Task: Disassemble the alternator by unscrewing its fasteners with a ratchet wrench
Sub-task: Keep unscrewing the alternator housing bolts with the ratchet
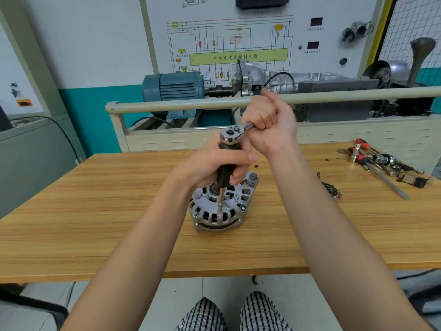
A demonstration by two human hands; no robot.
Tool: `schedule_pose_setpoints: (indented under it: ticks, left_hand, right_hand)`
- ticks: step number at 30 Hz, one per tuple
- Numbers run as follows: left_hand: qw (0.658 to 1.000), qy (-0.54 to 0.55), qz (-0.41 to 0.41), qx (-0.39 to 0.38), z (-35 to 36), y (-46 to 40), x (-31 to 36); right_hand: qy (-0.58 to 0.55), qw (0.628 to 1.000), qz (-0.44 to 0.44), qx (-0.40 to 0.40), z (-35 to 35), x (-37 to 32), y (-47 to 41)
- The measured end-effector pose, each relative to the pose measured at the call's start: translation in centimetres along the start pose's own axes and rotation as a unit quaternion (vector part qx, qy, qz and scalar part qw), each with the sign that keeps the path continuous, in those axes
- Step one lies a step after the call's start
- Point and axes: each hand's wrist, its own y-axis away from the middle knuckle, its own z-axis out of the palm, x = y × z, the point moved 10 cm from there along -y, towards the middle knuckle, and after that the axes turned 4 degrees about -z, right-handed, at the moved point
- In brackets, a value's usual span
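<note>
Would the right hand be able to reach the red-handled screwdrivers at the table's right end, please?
Probably not right away: the right hand grips the chrome ratchet wrench. Once it lets go, bare wooden table lies between it and the red-handled screwdrivers.

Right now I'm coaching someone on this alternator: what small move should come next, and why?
Probably swing the ratchet handle with the right hand while the left hand steadies the black extension. The bit already sits on a bolt at the alternator rim, and both hands grip the ratchet wrench.
</note>
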Motion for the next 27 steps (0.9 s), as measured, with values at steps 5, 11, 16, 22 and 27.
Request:
schedule_pose_setpoints:
  ticks: [5,11,16,22,27]
  left_hand:
    - [0.999,0.011,-0.014,0.037,-0.4,0.1,-0.8]
    - [0.938,-0.039,0.046,0.341,-4.6,2.7,-0.4]
    - [0.929,-0.009,0.075,0.362,-4.6,3.0,-0.2]
    - [0.994,-0.035,0.050,0.092,-2.2,0.8,0.0]
    - [0.997,0.049,-0.019,0.048,-1.3,-0.1,-1.2]
  right_hand:
    - [-0.032,0.995,-0.088,-0.025,-0.3,-1.2,1.3]
    - [0.188,0.888,-0.398,-0.136,2.7,-1.0,10.0]
    - [0.277,0.817,-0.464,-0.203,4.8,0.1,11.4]
    - [0.056,0.990,-0.121,-0.050,1.5,-1.4,2.1]
    - [-0.005,0.998,-0.058,0.009,-0.1,-0.9,-0.3]
